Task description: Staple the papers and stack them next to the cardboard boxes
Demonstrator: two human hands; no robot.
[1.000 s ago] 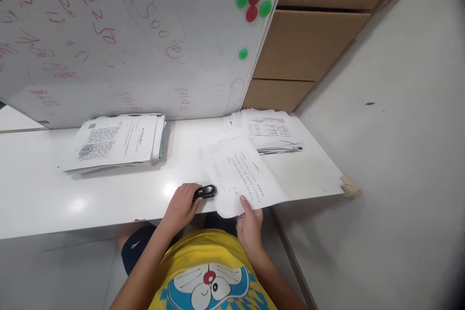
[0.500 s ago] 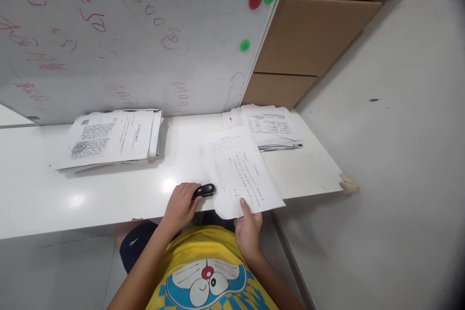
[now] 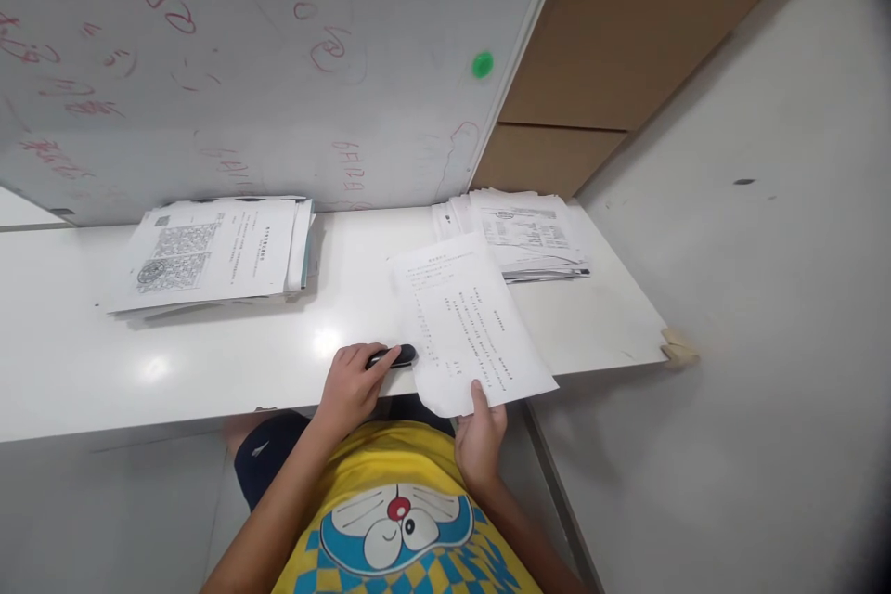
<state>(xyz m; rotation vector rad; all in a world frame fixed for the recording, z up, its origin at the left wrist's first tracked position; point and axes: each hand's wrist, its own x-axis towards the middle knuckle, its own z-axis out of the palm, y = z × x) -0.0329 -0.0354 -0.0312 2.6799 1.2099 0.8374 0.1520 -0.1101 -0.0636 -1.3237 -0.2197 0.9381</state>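
Note:
My left hand [image 3: 354, 387] is closed around a black stapler [image 3: 402, 355] at the table's front edge, one finger stretched along its top. The stapler's front end meets the left edge of a printed sheet of paper [image 3: 473, 325]; whether the paper is between its jaws I cannot tell. My right hand [image 3: 482, 432] grips that sheet at its lower edge, thumb on top and fingers underneath. The paper is tilted, and its far corner overlaps the right-hand paper stack.
On the white table [image 3: 355, 288] lie a left stack of printed papers [image 3: 243, 251] and a right stack of papers [image 3: 533, 232]. A whiteboard [image 3: 390, 111] with red writing and round magnets stands behind. Cardboard boxes [image 3: 613, 46] and a wall [image 3: 766, 343] are to the right.
My left index finger has moved forward onto the top of the stapler. The sheet stays in my right hand with little movement. The camera view has shifted slightly.

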